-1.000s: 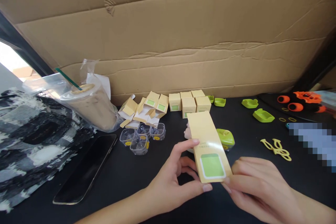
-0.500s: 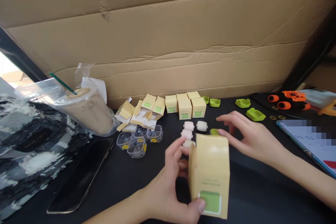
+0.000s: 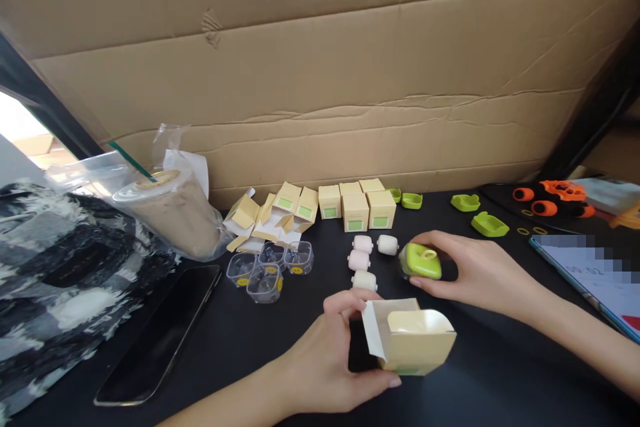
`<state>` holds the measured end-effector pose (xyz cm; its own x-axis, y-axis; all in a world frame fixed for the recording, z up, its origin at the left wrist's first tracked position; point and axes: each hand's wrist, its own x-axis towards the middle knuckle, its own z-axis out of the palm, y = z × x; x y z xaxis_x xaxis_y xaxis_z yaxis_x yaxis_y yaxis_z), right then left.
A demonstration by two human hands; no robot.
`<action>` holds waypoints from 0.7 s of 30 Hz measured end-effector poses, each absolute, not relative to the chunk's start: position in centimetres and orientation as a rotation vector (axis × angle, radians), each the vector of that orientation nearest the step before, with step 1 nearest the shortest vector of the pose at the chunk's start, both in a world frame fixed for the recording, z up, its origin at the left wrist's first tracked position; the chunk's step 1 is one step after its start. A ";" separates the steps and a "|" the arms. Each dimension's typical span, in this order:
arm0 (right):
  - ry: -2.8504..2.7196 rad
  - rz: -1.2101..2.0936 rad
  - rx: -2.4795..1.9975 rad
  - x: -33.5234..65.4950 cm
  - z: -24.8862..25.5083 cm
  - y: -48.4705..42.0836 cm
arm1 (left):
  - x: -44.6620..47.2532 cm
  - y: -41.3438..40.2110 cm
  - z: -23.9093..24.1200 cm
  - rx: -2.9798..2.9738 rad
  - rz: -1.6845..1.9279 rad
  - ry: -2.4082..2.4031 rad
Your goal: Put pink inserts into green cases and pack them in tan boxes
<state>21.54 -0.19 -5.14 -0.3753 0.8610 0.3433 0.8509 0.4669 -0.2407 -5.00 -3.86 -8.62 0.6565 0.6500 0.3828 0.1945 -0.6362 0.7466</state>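
Observation:
My left hand grips a small cream cardboard box, its top flaps standing up and its mouth open toward me. The fingers of my right hand close around a small clear container with a green lid, which has a pale ring on top. Just left of that container lie several small white and pinkish rolls with end knobs, among them a white roll near my left fingertips and a pink roll.
Closed cream boxes stand at the back beside flattened opened boxes. Clear plastic cups, a black phone and a bagged drink are left. Green pieces, orange toy parts and another phone are right.
The box in my left hand has tipped, so its open top now shows. My right hand has come down and closed on the green-lidded container.

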 end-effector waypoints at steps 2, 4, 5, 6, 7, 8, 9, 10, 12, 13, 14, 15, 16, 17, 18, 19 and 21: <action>-2.191 0.047 -1.315 21.1 -5.4 -0.5 | -5.0 -3.9 -8.9 2.177 0.846 0.674; -2.098 0.127 -1.167 20.4 -5.7 -1.0 | -4.8 -3.9 -9.2 2.167 0.858 0.661; -2.065 0.184 -1.112 20.0 -5.8 -1.4 | -4.7 -3.9 -9.4 2.160 0.867 0.650; -2.036 0.244 -1.072 19.6 -5.8 -1.8 | -4.6 -3.9 -9.5 2.156 0.875 0.641; -2.008 0.303 -1.039 19.2 -5.8 -2.1 | -4.6 -4.0 -9.6 2.156 0.879 0.638; -1.981 0.354 -1.006 18.8 -5.7 -2.5 | -4.5 -4.0 -9.7 2.158 0.878 0.639; -1.960 0.395 -0.969 18.5 -5.6 -2.9 | -4.5 -4.1 -9.7 2.166 0.877 0.642; -1.953 0.428 -0.933 18.2 -5.4 -3.2 | -4.4 -4.1 -9.7 2.171 0.873 0.648; -1.977 0.469 -0.869 17.8 -5.0 -3.7 | -4.4 -4.2 -9.6 2.177 0.855 0.679; -2.000 0.473 -0.847 17.8 -4.8 -3.9 | -4.4 -4.3 -9.6 2.182 0.846 0.701; -2.026 0.468 -0.833 17.8 -4.6 -4.1 | -4.5 -4.3 -9.6 2.189 0.844 0.717; -2.052 0.456 -0.829 17.9 -4.5 -4.2 | -4.5 -4.3 -9.6 2.198 0.850 0.722; -2.072 0.437 -0.836 18.0 -4.3 -4.4 | -4.4 -4.3 -9.6 2.207 0.862 0.712; -2.084 0.414 -0.851 18.2 -4.2 -4.5 | -4.4 -4.3 -9.6 2.216 0.878 0.693; -2.093 0.387 -0.868 18.3 -4.1 -4.6 | -4.4 -4.2 -9.7 2.223 0.890 0.674; -2.100 0.365 -0.892 18.5 -4.1 -4.7 | -4.4 -4.2 -9.7 2.228 0.902 0.652; -2.130 0.346 -0.934 18.6 -3.9 -4.8 | -4.3 -4.1 -9.6 2.239 0.919 0.620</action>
